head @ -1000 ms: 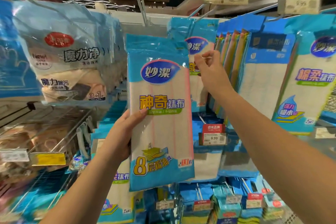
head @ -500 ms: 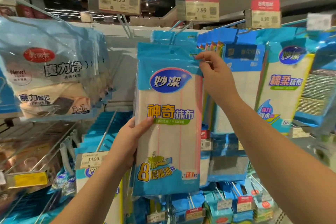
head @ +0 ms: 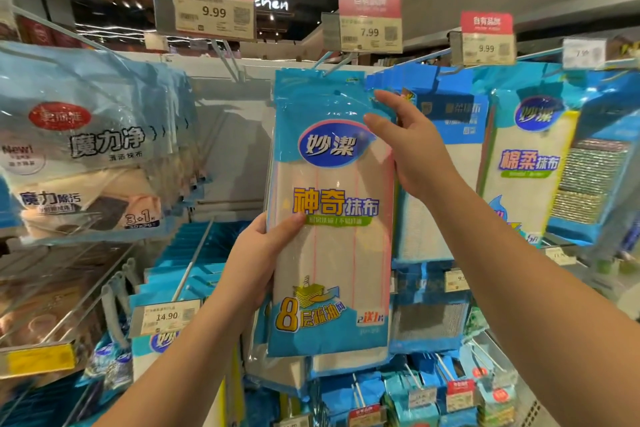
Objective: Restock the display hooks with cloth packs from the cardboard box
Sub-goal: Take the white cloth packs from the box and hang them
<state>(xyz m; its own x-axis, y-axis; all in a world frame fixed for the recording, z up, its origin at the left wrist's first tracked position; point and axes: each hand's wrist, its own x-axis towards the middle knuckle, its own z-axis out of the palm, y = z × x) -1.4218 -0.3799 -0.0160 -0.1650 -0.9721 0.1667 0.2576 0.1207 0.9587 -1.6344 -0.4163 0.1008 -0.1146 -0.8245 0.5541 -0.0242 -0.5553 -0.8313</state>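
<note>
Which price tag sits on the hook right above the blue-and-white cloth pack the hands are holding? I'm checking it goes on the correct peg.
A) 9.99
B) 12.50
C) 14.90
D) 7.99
D: the pink-topped price tag reading 7.99 sits at the tip of the hook that runs down to the top of the blue-and-white cloth pack.

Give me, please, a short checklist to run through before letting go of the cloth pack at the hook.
1. Left hand grips cloth pack at its left edge: ok.
2. Right hand steadies its upper right edge: ok.
3. Hang hole seated on hook: cannot tell.
4. Pack upright, label facing out: ok.
5. Hook's tag reads 7.99; whether it matches this pack: cannot tell.
</note>
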